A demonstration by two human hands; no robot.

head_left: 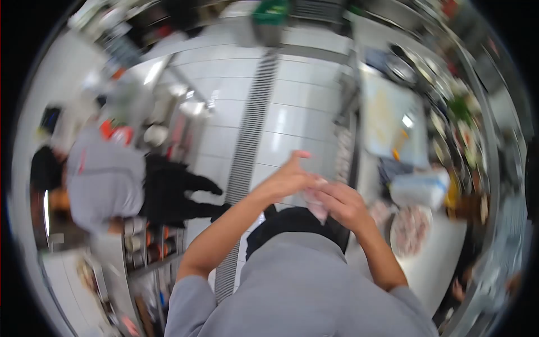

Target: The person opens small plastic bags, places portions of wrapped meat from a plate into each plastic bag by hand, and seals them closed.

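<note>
My left hand (293, 178) is in front of my waist, one digit stretched away and its other fingers bent toward my right hand (340, 205). The two hands meet. A limp, pale pink piece (316, 208) hangs between them, against the fingers of my right hand; blur hides whether it is raw meat or thin plastic. What the left fingertips pinch is hidden. Closest to my right hand, on the counter, are a small heap of pale pink pieces (380, 213) and a white plate (394, 247) of raw, pinkish pieces (412, 227).
On the right counter (429, 281) are a white-and-blue plastic pack (421, 188), a cutting board (382, 106) with a yellow-handled tool (400, 145), and several pans and bowls. A co-worker (106, 174) stands at the left counter. A drain grate (247, 135) crosses the tiled floor.
</note>
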